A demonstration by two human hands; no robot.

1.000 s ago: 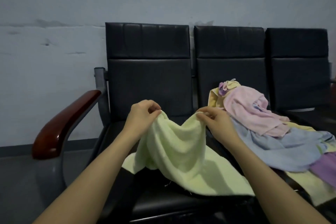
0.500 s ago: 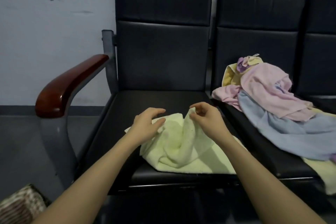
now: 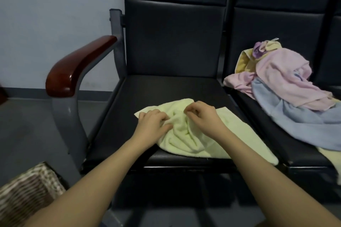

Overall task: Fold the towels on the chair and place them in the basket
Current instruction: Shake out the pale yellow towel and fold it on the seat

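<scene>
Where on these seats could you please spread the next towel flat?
Bare seat lies between the backrest and the light green towel, and left of it toward the wooden armrest. The neighbouring seat is crowded by the towel pile.

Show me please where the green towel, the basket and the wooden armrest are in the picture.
green towel [image 3: 239, 134]: head view, on its flat right part.
basket [image 3: 27, 186]: head view, on its woven side wall.
wooden armrest [image 3: 73, 68]: head view, on its curved top.
</scene>
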